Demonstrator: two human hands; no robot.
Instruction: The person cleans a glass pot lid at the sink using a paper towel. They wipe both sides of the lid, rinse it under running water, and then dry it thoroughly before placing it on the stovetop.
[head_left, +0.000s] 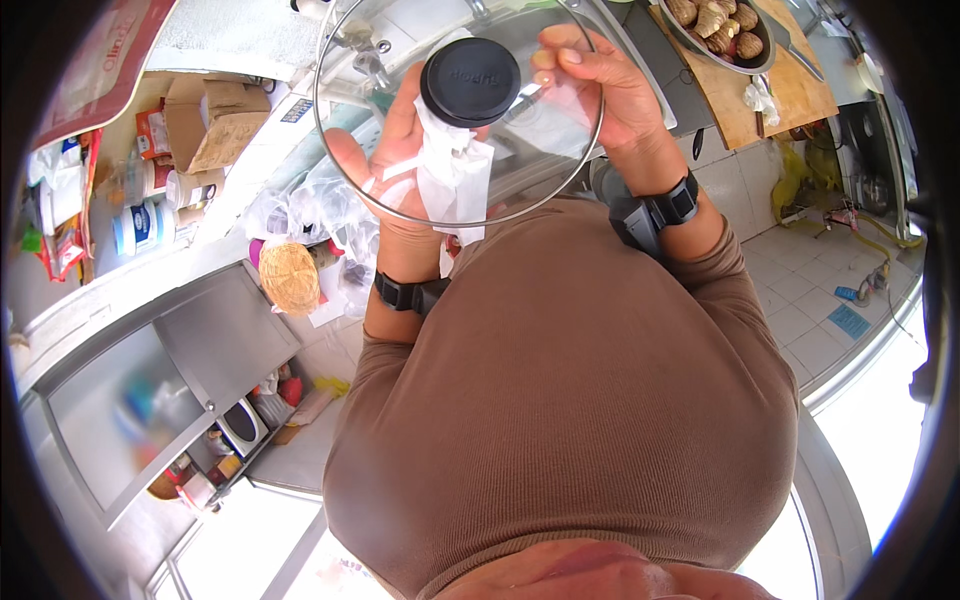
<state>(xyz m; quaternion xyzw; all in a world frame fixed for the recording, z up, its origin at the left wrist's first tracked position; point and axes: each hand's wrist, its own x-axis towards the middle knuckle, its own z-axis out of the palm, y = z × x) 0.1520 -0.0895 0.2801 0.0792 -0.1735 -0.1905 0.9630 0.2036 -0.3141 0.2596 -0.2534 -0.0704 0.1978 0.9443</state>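
A round clear glass lid (551, 161) with a thin metal rim and a black knob (471, 82) is held up in front of my chest. The knob bears raised writing. My left hand (401, 154) is behind the glass, palm towards it, and holds a crumpled white paper towel (454, 176). Part of that hand is hidden by the knob and the paper. At the lid's right edge, my right hand (619, 94) grips the rim with thumb and bent fingers.
Right of the lid, a wooden cutting board (731, 112) carries a metal bowl (757, 66) of taro-like roots and a knife (806, 61). A metal sink edge (660, 97) lies beyond my right hand. Plastic bags (315, 206) and a woven basket (290, 279) are at left.
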